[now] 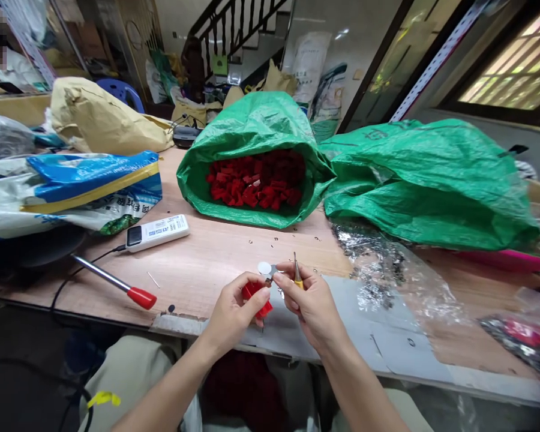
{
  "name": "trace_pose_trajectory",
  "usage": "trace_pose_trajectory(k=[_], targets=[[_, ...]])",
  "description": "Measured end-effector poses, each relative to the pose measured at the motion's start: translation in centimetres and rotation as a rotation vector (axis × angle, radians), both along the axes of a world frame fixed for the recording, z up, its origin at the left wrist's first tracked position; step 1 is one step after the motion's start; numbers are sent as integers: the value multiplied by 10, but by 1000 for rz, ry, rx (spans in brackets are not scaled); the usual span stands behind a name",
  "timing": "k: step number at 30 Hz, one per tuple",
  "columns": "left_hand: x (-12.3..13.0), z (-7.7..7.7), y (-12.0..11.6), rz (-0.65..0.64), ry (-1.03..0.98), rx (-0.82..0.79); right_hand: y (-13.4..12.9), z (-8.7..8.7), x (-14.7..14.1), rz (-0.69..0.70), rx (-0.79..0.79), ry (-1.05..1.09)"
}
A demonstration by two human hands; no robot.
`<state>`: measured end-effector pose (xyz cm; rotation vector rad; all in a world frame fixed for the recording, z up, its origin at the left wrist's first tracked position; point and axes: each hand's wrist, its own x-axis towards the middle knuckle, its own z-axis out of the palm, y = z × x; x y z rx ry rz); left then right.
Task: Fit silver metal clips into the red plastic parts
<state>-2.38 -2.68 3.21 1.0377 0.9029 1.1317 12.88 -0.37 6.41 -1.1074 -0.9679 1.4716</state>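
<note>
At least one red piece (261,307) is held in the curled fingers of the left hand (238,305); a yellow-handled tool (298,278) is held tip-up in the right hand (309,298), fingers narrowed. A white-faced disc (264,267) is kept at the meeting fingertips, over the table (216,252) — whose grip bears it cannot be told. Close two-handed work on it seems underway — steady pinching is probably called for next.

Mid-back on the surface (207,264), open sack (252,120), pieces (252,189) in it. 2nd sack (432,180) on its R, parts bag (389,270) in front of that. Device (162,232) front-L of open sack, lever (141,298) nearer still. Stairs (261,36) well behind. Front edge, btwn lever & parts bag: L hand (238,306), R hand (309,300).
</note>
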Motion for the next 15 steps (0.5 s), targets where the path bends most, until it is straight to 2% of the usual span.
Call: trace_pose_trajectory(k=[5,10,15], targets=[[-1,0,1,59,85,88,0,-2,-5,29,-46,23],[-4,2,3,125,137,245,-1,1,-5,105,-120,50],[-5,1,3,135,174,294,-2,1,-5,116,-127,91]])
